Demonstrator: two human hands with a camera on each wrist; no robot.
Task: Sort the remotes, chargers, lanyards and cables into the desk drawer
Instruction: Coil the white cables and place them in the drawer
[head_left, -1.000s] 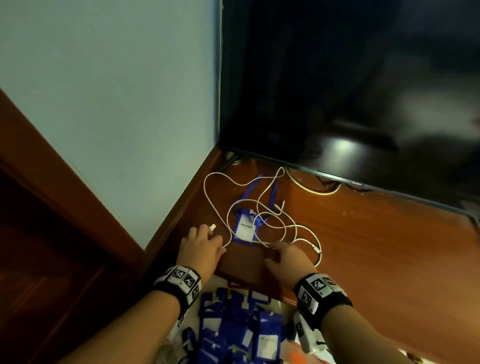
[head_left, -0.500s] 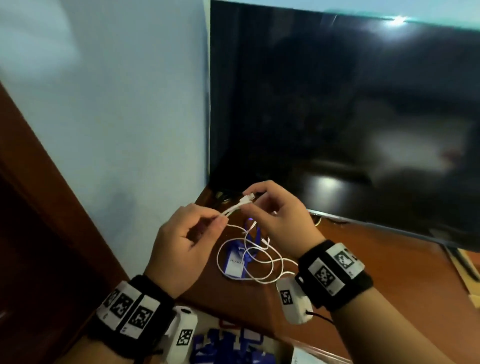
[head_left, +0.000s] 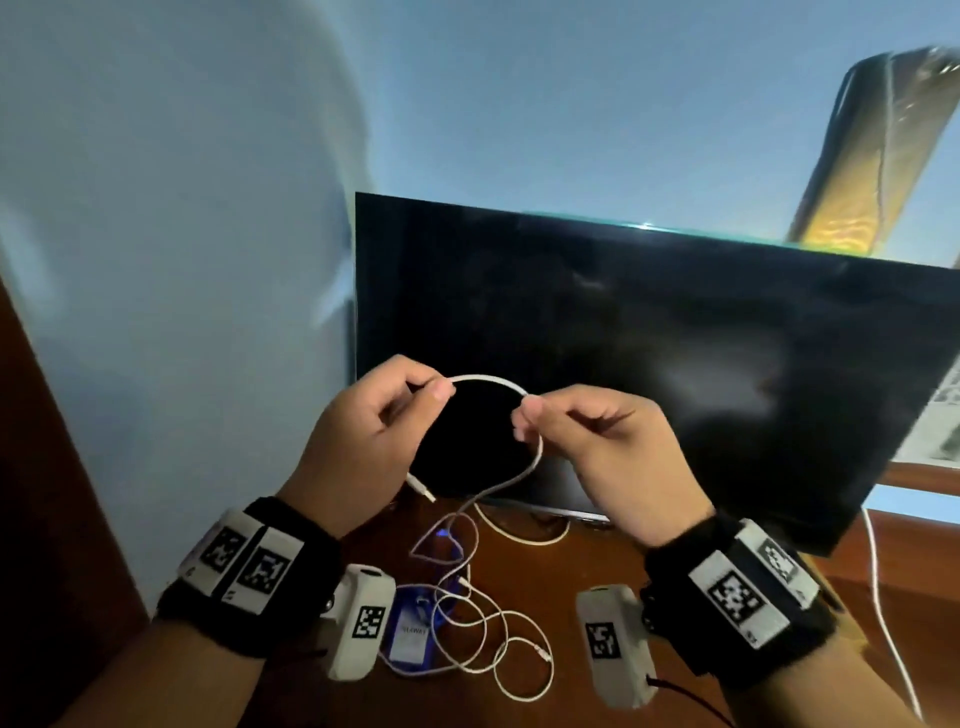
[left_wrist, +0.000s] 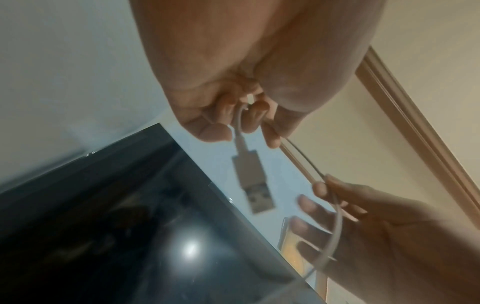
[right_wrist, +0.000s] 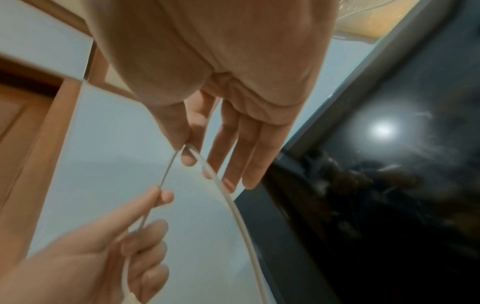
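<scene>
Both hands hold a thin white cable (head_left: 485, 378) up in front of the dark screen. My left hand (head_left: 384, 415) pinches it near its USB plug (left_wrist: 253, 183), which hangs below the curled fingers. My right hand (head_left: 582, 431) pinches the cable (right_wrist: 221, 185) between thumb and forefinger a short way along, its other fingers straight. The rest of the cable (head_left: 488, 639) trails down in loose loops onto the wooden desk (head_left: 597, 566). A blue lanyard with a white card (head_left: 413, 636) lies under those loops.
A large black screen (head_left: 675, 374) stands at the back of the desk against a pale wall. Another white cable (head_left: 883, 597) runs down at the right past the screen. A dark wooden frame (head_left: 47, 467) rises at the left.
Both hands have risen from the desk with the white cable and moved apart, stretching an arc of it between them. The view has tilted upward.
</scene>
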